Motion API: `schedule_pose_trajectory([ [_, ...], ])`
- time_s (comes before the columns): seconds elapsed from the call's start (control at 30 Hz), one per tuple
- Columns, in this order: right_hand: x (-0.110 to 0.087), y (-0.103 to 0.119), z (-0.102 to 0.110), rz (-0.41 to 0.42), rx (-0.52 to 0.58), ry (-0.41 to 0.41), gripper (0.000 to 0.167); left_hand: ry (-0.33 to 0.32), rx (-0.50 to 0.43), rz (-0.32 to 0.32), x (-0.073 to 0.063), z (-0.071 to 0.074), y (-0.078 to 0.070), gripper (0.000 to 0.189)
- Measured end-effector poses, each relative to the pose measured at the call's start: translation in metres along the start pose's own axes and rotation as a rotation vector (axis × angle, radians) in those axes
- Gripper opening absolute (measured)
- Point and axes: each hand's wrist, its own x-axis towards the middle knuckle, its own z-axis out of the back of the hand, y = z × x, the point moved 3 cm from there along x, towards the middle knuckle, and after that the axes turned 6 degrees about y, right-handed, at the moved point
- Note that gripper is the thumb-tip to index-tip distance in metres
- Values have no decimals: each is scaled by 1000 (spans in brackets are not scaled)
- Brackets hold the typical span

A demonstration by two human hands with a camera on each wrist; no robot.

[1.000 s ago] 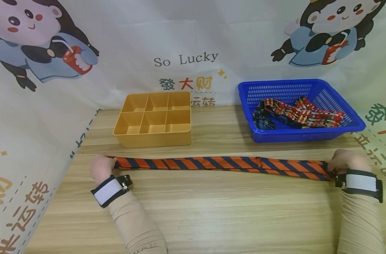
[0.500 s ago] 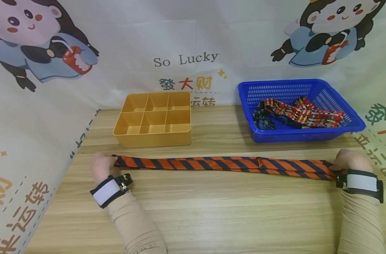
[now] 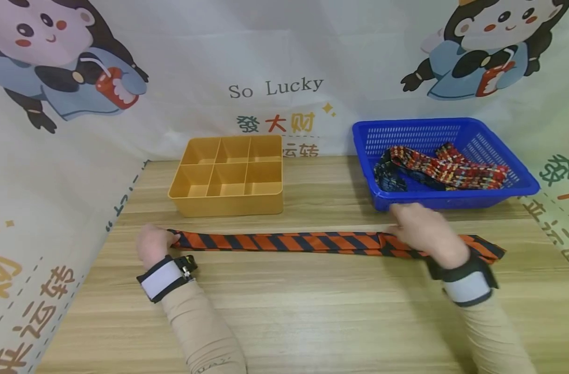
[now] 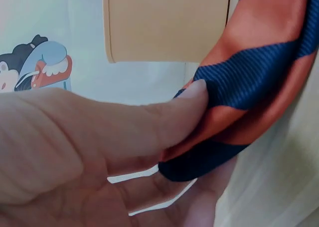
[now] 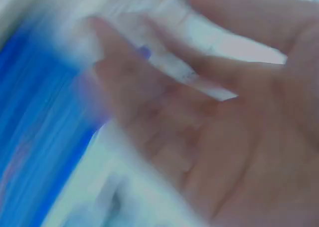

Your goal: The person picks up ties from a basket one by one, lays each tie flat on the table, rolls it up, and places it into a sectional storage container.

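An orange and navy striped necktie (image 3: 284,242) lies stretched lengthwise across the wooden table, folded so its layers overlap. At its left end my left hand (image 3: 154,245) pinches the tip; in the left wrist view the thumb (image 4: 184,112) presses the striped cloth against the fingers beneath. My right hand (image 3: 422,228) is over the right part of the necktie, holding nothing, and hides a stretch of it. The necktie's right end shows beyond that wrist. In the right wrist view the fingers are blurred and loosely spread, with no cloth between them.
A yellow box (image 3: 228,205) with several compartments stands at the back left. At the back right, a blue plastic basket (image 3: 452,200) holds a red patterned necktie (image 3: 452,169) and a dark patterned one (image 3: 389,174). Printed cloth hangs behind and at both sides.
My right hand has let go of the necktie's right end and moved left along it, toward the front of the basket. The left hand keeps its pinch, nearly in place.
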Motion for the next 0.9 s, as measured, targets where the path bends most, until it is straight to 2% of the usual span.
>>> schedule_pose_trajectory([
  [0.1,25,90,-22,352,-10,-65,17,8,2,9,-3,0,-1,41],
  [0.13,34,117,-31,444,-21,-65,22,13,5,14,-3,0,-1,41],
  [0.2,51,164,-48,563,-63,-27,40,22,9,24,-1,0,-1,42],
  [0.3,77,216,-72,605,-137,71,65,26,12,29,1,-1,0,42],
  [0.4,97,243,-95,574,-204,180,76,30,26,21,2,-3,2,40],
  [0.5,109,250,-113,543,-262,249,79,41,18,9,4,-4,4,37],
  [0.6,111,239,-120,544,-295,276,78,60,9,4,4,-6,7,36],
  [0.73,102,210,-117,579,-306,279,77,73,12,9,5,-7,11,36],
  [0.9,77,157,-110,567,-247,295,77,88,-21,17,6,-8,12,38],
])
